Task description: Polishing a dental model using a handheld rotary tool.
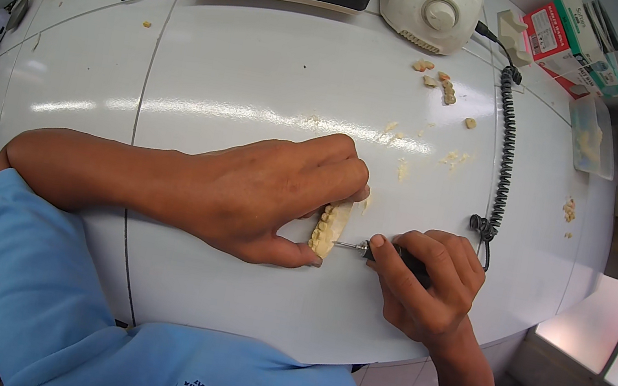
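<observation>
My left hand point(267, 194) grips a cream-coloured dental model point(329, 231) by its two ends, thumb at the near end and fingers at the far end. A row of teeth runs along the model's left side. In my right hand point(437, 286) is a black rotary handpiece point(410, 265), held like a pen. Its thin metal bur point(349, 246) points left and reaches the right side of the model; whether it touches cannot be made out. Both hands are low over the white table point(226, 286).
A coiled black cord point(503, 144) runs along the right to a white control box with a knob point(432, 8). Loose tooth pieces point(448, 92) and pale shavings point(455, 159) lie beyond my hands. A clear plastic tub point(592, 135) and cardboard boxes point(575, 46) stand at the far right.
</observation>
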Demonstrator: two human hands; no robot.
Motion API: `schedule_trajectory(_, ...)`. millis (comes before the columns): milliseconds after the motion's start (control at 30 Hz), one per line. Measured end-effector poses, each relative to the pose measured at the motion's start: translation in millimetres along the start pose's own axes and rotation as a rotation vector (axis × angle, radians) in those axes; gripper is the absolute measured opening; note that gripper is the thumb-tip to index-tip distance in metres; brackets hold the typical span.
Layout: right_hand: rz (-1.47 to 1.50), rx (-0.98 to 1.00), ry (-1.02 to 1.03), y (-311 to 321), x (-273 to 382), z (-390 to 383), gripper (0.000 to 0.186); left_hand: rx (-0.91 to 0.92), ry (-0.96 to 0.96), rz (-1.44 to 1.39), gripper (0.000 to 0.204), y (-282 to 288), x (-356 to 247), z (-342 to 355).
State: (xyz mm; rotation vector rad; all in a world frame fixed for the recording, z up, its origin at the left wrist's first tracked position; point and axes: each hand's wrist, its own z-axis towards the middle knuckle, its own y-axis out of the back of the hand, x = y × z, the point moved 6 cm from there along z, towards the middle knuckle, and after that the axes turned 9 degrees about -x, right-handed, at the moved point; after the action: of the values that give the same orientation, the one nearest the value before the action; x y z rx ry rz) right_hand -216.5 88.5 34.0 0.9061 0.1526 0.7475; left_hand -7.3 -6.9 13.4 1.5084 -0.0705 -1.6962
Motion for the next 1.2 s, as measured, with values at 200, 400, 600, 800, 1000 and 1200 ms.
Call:
schedule_trajectory(200, -0.01, 0.009, -0.006, 2, 0, 0, 0.027, 0.002, -0.005, -0.001, 0.072, -1, -1, 1)
schedule_trajectory(400, 0.009, 0.0, -0.003, 0, 0, -1, 0.027, -0.005, -0.01, 0.002, 0.071, -1, -1, 1)
schedule_trajectory(600, -0.009, -0.004, -0.006, -2, 0, 3, 0.026, 0.004, -0.005, -0.006, 0.072, 1, 1, 0)
schedule_trajectory(800, -0.009, -0.001, -0.006, 0, -1, 0, 0.027, 0.009, -0.012, -0.011, 0.072, -2, -1, 1)
schedule_trajectory(1000, -0.007, 0.008, -0.002, -1, -3, 1, 0.029, 0.01, -0.013, -0.017, 0.073, -2, 2, 2)
schedule_trajectory(1200, -0.014, -0.063, -0.057, 4, -13, 11, 0.04, -0.001, -0.006, -0.009, 0.076, 3, 1, 1)
